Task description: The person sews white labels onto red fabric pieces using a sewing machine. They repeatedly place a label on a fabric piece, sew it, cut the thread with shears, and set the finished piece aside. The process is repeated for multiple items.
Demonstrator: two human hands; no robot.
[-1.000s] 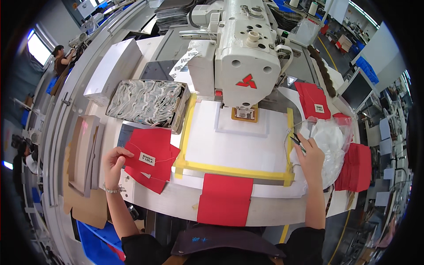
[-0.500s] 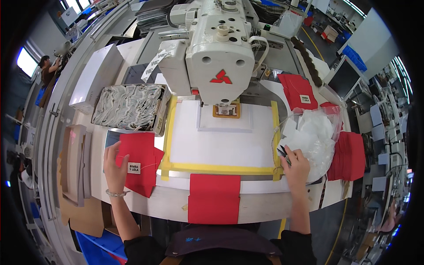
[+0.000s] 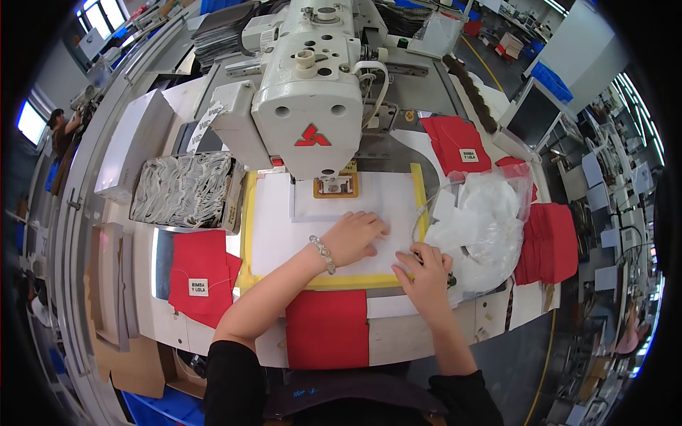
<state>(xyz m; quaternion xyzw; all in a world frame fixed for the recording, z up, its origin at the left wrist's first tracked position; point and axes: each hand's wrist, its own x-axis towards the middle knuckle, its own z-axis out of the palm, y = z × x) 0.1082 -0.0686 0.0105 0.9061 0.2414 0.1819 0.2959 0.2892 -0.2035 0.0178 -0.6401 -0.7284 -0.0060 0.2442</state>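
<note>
My left hand (image 3: 355, 236) reaches over the white sheet (image 3: 280, 241) inside a yellow-taped frame (image 3: 248, 228), fingers bent and apart with nothing visible in them, below the clear rectangular plate (image 3: 302, 207). My right hand (image 3: 425, 273) grips dark snips (image 3: 450, 280) at the frame's right edge, beside a clear bag of white pieces (image 3: 483, 224). The white machine head (image 3: 305, 117) stands above, its small orange-rimmed clamp (image 3: 335, 187) over the plate. Red fabric pieces with a white label and loose threads (image 3: 202, 263) lie left; a folded red piece (image 3: 327, 330) lies at the front edge.
A box of packed white strips (image 3: 177, 192), a long white box (image 3: 133, 142) and an open cardboard tray (image 3: 110, 284) are at left. Red stacks (image 3: 547, 241) and a monitor (image 3: 527, 112) are at right. A co-worker (image 3: 60, 138) sits at far left.
My left hand has left the left red pieces and moved right onto the white sheet. My right hand, still with the snips, has shifted slightly inward. The camera view has shifted.
</note>
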